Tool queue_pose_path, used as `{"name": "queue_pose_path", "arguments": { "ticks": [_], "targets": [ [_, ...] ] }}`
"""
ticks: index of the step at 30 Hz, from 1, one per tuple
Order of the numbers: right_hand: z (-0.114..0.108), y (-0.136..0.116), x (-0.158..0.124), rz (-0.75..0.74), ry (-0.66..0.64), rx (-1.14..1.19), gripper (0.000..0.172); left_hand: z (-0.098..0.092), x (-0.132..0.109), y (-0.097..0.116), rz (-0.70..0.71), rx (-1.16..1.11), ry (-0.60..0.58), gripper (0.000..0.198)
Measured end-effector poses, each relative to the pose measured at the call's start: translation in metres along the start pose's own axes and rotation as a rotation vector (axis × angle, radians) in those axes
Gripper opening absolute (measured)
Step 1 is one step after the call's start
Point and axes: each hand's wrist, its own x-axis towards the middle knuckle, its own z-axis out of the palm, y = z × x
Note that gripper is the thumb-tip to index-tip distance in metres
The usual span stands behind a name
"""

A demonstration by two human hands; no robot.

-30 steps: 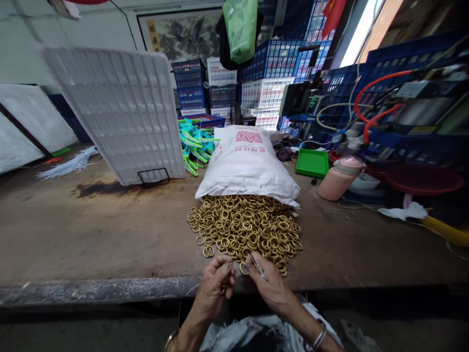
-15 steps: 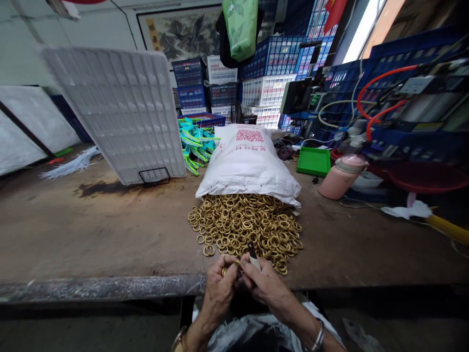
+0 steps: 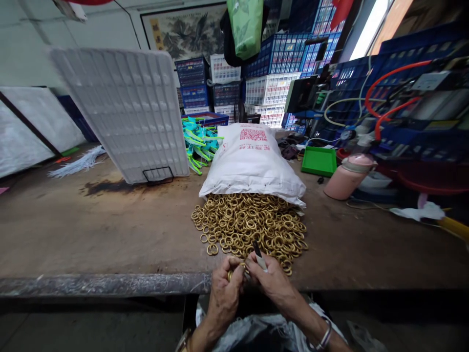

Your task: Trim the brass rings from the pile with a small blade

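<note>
My left hand (image 3: 225,288) is closed around brass-coloured rings (image 3: 230,275), one showing at the curled fingers. Fingers of my right hand (image 3: 274,282) wrap a small knife-like tool (image 3: 260,258) with a dark flat tip and a pale handle; its tip points up and away from me. The fingertips of both hands meet at the table's front edge, where a bit of gold shows between them, partly hidden. Just beyond lies a heap of brass-coloured rings (image 3: 249,225), spilling from the mouth of a white woven sack (image 3: 252,164) with red print.
Below my hands is an open plastic bag (image 3: 249,332). A white ribbed panel (image 3: 120,117) stands on the left of the table (image 3: 146,234). Turquoise and green pieces (image 3: 200,142) lie behind it. At right are a green tray (image 3: 318,161), a pink bottle (image 3: 346,178) and red hoses.
The view has swung slightly, so everything sits a little farther right in the picture. Both hands stay together near the heap, with small finger movements; the tool remains in my right hand.
</note>
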Motion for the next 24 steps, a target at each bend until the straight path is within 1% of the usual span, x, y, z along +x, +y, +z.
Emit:
{"name": "queue_pose_path", "arguments": {
  "ticks": [4,9,11,16,20,24],
  "targets": [
    [0.001,0.0,0.0,-0.002,0.026,-0.052,0.023,-0.002,-0.002,-0.002,-0.013,-0.002,-0.011,0.027],
    [0.0,0.006,0.003,-0.007,0.016,-0.04,0.022,-0.003,-0.006,0.004,-0.025,0.005,-0.042,0.028],
    [0.0,0.008,0.004,-0.002,-0.002,-0.039,0.021,-0.003,-0.007,0.006,-0.065,-0.028,-0.079,0.03],
    [0.0,0.002,0.003,-0.002,-0.001,-0.081,0.022,-0.007,-0.009,0.008,-0.266,-0.173,-0.189,0.036],
    [0.002,-0.002,0.001,-0.011,-0.031,-0.063,0.021,-0.009,-0.009,0.004,-0.315,-0.281,-0.2,0.033],
    [0.004,0.002,0.002,-0.004,-0.067,0.0,0.023,-0.009,-0.009,0.001,-0.325,-0.35,-0.208,0.03]
  ]
}}
